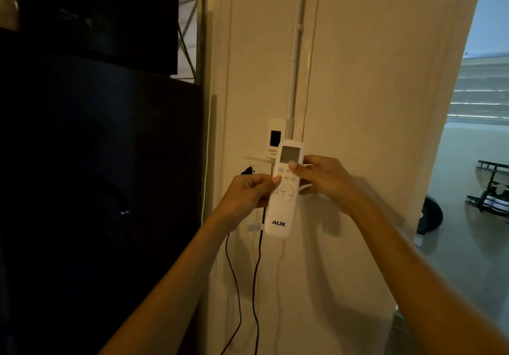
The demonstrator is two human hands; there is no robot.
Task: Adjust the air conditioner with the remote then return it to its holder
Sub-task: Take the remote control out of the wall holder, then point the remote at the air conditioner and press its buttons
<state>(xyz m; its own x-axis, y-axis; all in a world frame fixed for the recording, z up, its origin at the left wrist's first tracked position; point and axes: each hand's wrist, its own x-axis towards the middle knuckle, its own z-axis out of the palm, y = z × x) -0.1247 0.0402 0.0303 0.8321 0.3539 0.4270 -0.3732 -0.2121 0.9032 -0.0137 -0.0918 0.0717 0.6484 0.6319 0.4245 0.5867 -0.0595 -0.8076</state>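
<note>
Head view: white AUX remote (283, 189) sits upright at frame centre against the cream wall (371, 107), my left hand (248, 193) curled around its left edge with the thumb on the keypad, my right hand (323, 180) closed on its right edge, thumb by the buttons under the screen. Behind its top are a white wall panel (275, 137) and a conduit (294, 65); black cables (257, 272) hang below. Holder is probably behind my right hand, can't confirm.

Smooth white plastic remote (283, 189), matt cream painted wall (371, 107).
</note>
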